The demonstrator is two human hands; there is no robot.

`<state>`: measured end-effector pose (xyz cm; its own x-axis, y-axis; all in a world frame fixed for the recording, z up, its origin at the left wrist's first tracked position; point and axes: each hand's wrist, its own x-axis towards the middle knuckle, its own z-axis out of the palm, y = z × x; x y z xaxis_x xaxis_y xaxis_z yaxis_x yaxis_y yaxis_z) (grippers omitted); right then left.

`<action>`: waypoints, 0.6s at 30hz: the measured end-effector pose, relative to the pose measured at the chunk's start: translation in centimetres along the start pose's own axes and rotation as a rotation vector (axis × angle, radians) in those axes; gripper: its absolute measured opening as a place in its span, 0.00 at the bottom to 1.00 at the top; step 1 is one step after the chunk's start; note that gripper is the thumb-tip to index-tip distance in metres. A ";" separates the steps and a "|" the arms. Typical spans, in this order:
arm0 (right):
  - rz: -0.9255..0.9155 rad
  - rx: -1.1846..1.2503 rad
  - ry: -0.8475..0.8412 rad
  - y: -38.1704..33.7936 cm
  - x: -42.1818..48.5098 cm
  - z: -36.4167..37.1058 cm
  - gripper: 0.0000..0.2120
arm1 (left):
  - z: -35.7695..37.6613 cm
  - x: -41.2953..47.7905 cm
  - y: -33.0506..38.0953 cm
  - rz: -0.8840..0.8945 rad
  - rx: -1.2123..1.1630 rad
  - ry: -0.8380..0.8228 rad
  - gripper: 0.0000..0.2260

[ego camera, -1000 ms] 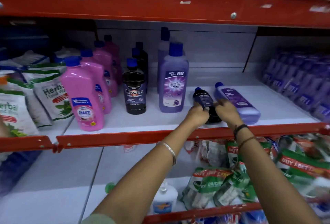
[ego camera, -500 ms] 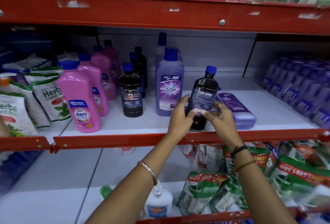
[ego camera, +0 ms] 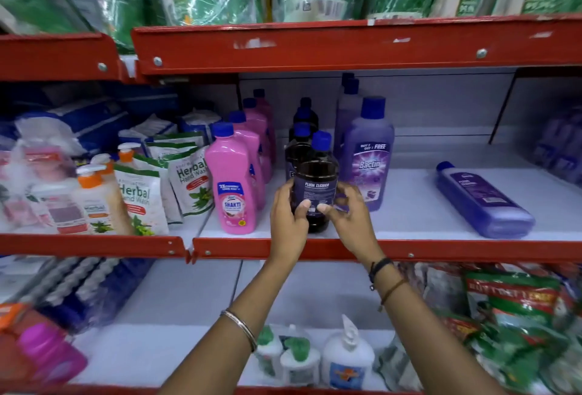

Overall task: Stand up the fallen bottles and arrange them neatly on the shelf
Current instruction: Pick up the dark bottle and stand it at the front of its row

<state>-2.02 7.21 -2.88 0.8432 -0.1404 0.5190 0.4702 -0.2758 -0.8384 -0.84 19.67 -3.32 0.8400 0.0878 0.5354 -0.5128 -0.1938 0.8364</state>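
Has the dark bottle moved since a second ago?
Yes. The dark bottle, then lying beside the fallen purple bottle, now stands upright, shifted left, in front of the dark row, between left hand and right hand.

The bottle (ego camera: 316, 182) I held was dark brown with a blue cap and a dark purple label in white print. At nine o'clock of it stood a pink bottle (ego camera: 234, 186), blue-capped, its label blue and pink. At three o'clock a lilac bottle (ego camera: 368, 155) wore a purple starburst label; farther that way lay another lilac bottle (ego camera: 482, 201). The shelf (ego camera: 441, 248) was white, edged red.
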 end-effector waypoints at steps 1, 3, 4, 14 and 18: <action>0.003 -0.009 0.001 0.2 0.0 0.7 0.20 | -0.6 0.0 -0.2 -0.002 -0.008 -0.001 0.17; 0.006 -0.008 0.021 0.3 0.0 1.7 0.20 | -1.6 0.1 -0.5 -0.009 -0.027 -0.019 0.16; 0.014 0.010 0.038 0.3 0.0 1.9 0.21 | -1.9 0.2 -0.7 -0.010 -0.028 -0.021 0.15; 0.059 -0.022 -0.073 0.4 -0.1 1.7 0.12 | -2.6 0.8 -1.4 -0.058 -0.059 -0.069 0.15; 0.080 -0.016 -0.239 0.5 0.3 1.2 0.17 | -2.7 0.8 -1.6 -0.122 -0.015 -0.264 0.23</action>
<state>-1.22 8.16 -3.33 0.9159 0.0657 0.3960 0.3974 -0.2878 -0.8714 0.17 22.68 -3.96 0.9117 -0.1482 0.3832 -0.4061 -0.1832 0.8953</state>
